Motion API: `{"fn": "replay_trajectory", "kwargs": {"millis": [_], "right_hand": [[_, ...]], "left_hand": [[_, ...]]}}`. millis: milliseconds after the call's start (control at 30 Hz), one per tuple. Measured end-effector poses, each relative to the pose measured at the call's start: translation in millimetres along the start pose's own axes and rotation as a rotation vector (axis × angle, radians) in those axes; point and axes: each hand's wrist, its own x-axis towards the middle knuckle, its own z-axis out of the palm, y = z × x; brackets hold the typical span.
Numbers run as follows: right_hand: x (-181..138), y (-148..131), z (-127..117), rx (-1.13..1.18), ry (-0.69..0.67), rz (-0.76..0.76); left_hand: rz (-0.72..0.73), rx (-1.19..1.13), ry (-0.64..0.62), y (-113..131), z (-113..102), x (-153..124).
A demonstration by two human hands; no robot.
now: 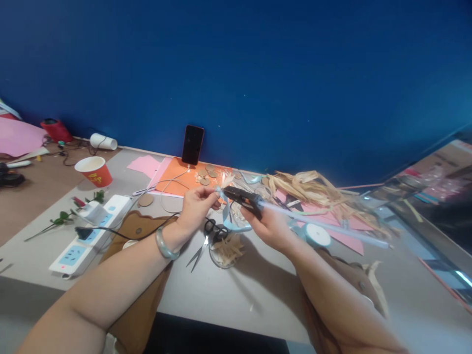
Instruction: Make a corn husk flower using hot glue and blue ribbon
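Note:
My left hand [197,206] pinches a small light-blue ribbon bow [221,195] above the grey table [228,295]. A pale bangle sits on that wrist. My right hand [271,227] grips a black glue gun [243,197] with a long clear glue stick [324,223] trailing to the right. The gun's nozzle points left and touches or nearly touches the bow. A loose blue ribbon tail [232,223] hangs down between the two hands.
Black scissors [210,236] and a clear bowl of straw bits [226,250] lie under my hands. A ribbon spool [317,235], dried husks [313,187], orange paper [177,179], a propped phone [192,144], a power strip [92,228] and a red cup [94,170] surround them.

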Motion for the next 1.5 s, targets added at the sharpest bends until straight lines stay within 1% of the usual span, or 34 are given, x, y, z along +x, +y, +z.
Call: {"fn": "replay_trajectory", "kwargs": {"millis": [200,433,633,1033,1167,1333,1500], "right_hand": [[-1.9,0.4,0.5,-0.056,-0.001,-0.03],[-0.1,-8.1,-4.2,-0.133,0.013,-0.068],[-0.2,-13.7,-6.8,-0.15,0.015,-0.062],[-0.8,-15.7,-7.1,-0.173,0.02,-0.073],[-0.8,-14.5,-6.7,-0.153,0.041,-0.078],[-1.3,-11.9,-6.1,-0.182,0.025,-0.071],[-1.0,-9.2,-5.1,-0.166,0.037,-0.06]], "left_hand": [[0.006,0.007,0.005,-1.7,-0.4,0.0],[0.005,0.011,0.004,-2.1,-0.3,0.1],[0.013,-0.005,0.005,-3.4,-0.4,0.2],[0.012,-0.002,0.018,-2.2,-0.1,-0.3],[0.007,-0.008,0.01,-2.6,-0.3,-0.3],[0.01,0.003,0.014,-3.1,-0.4,-0.3],[-0.015,0.003,0.028,-0.6,0.8,-1.1]]}}
